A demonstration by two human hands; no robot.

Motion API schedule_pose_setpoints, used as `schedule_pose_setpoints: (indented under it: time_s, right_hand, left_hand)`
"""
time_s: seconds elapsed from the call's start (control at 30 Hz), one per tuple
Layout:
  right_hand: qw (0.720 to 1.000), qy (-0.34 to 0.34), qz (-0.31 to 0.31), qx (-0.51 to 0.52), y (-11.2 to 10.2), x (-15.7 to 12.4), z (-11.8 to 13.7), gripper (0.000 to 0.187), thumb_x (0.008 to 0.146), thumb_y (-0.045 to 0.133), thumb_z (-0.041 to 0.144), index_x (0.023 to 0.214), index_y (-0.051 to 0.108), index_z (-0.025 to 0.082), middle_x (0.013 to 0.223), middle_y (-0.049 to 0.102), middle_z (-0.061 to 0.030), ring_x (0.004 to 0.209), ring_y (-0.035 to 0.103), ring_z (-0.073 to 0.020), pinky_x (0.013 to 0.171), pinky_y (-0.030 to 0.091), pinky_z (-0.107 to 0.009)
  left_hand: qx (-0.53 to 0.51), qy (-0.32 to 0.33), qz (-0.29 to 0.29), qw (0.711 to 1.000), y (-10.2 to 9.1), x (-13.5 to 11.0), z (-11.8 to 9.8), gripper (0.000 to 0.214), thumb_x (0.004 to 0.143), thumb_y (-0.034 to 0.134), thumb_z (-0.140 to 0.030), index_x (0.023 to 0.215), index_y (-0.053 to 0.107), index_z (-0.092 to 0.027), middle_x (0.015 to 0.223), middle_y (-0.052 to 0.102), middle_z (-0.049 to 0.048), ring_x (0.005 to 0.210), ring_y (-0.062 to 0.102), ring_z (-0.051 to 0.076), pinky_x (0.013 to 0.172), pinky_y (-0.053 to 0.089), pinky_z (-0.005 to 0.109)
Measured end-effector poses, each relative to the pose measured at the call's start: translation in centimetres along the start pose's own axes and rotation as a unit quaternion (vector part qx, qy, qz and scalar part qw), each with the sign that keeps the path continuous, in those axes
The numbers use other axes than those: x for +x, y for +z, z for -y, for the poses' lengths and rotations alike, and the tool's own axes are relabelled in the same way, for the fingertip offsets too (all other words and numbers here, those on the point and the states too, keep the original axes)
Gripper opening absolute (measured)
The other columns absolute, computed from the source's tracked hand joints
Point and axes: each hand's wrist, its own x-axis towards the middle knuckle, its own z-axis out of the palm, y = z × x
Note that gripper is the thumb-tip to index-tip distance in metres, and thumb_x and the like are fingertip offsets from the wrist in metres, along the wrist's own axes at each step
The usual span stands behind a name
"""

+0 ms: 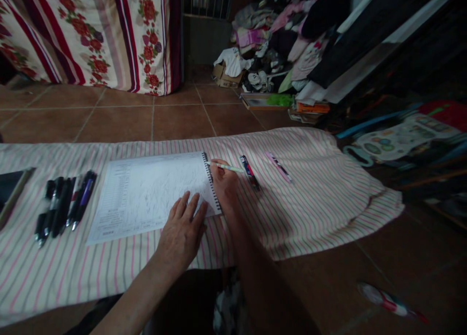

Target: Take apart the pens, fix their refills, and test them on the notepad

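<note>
Right hand [224, 186] gripping white pen [229, 168] at spiral edge of notebook [146, 194], left hand [182, 230] spread flat on page

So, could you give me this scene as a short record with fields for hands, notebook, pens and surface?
left hand: flat on the lower right of the notebook
right hand: holds a white pen, tip at the spiral edge
left of it: row of dark pens
right of it: two loose pens
surface: striped cloth over a tiled floor
</note>
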Motion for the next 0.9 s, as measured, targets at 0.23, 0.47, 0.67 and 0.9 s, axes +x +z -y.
schedule_pose_setpoints:
  time_s: [0.23, 0.47, 0.67, 0.9]
  right_hand:
    - [0.965, 0.132, -0.012, 0.228, 0.3, 0.5, 1.0, 0.019, 0.069, 0.058, 0.034, 0.081, 0.059, 0.019, 0.057, 0.059, 0.0049, 0.047, 0.047, -0.0078, 0.046, 0.035, -0.019]
    - [0.787, 0.239, 0.161, 0.546, -0.7, -0.5, 3.2, 0.012, 0.060, 0.061, 0.018, 0.071, 0.056, 0.016, 0.055, 0.051, 0.0060, 0.052, 0.048, -0.0051, 0.048, 0.035, -0.016]
    - [0.724, 0.216, 0.271, 0.596, -0.9, -1.2, 3.5, 0.004, 0.062, 0.056, 0.015, 0.066, 0.057, 0.015, 0.056, 0.052, 0.0033, 0.050, 0.045, -0.0053, 0.049, 0.035, -0.017]
    - [0.707, 0.194, 0.307, 0.607, -0.6, -1.4, 3.5, 0.006, 0.062, 0.054, 0.016, 0.067, 0.057, 0.016, 0.061, 0.054, 0.0018, 0.053, 0.045, -0.0068, 0.052, 0.037, -0.019]
  left_hand:
    - [-0.025, -0.007, 0.010, 1.000, -0.5, 0.2, 0.0, 0.038, 0.083, 0.050, -0.015, 0.121, 0.052, -0.009, 0.129, 0.050, 0.0205, 0.127, 0.037, 0.037, 0.097, 0.041, 0.055]
    - [-0.105, -0.054, -0.017, 0.993, -1.2, 0.1, 0.1, 0.031, 0.085, 0.047, -0.016, 0.113, 0.057, -0.010, 0.129, 0.049, 0.0187, 0.127, 0.039, 0.031, 0.099, 0.043, 0.049]
    - [-0.134, -0.056, -0.051, 0.988, -1.4, -0.1, 0.7, 0.028, 0.085, 0.046, -0.014, 0.110, 0.059, -0.013, 0.126, 0.053, 0.0151, 0.127, 0.040, 0.029, 0.099, 0.044, 0.049]
    - [-0.154, -0.080, -0.083, 0.981, -1.9, 0.0, 1.1, 0.026, 0.088, 0.043, -0.016, 0.107, 0.060, -0.013, 0.121, 0.057, 0.0140, 0.122, 0.047, 0.025, 0.097, 0.046, 0.046]
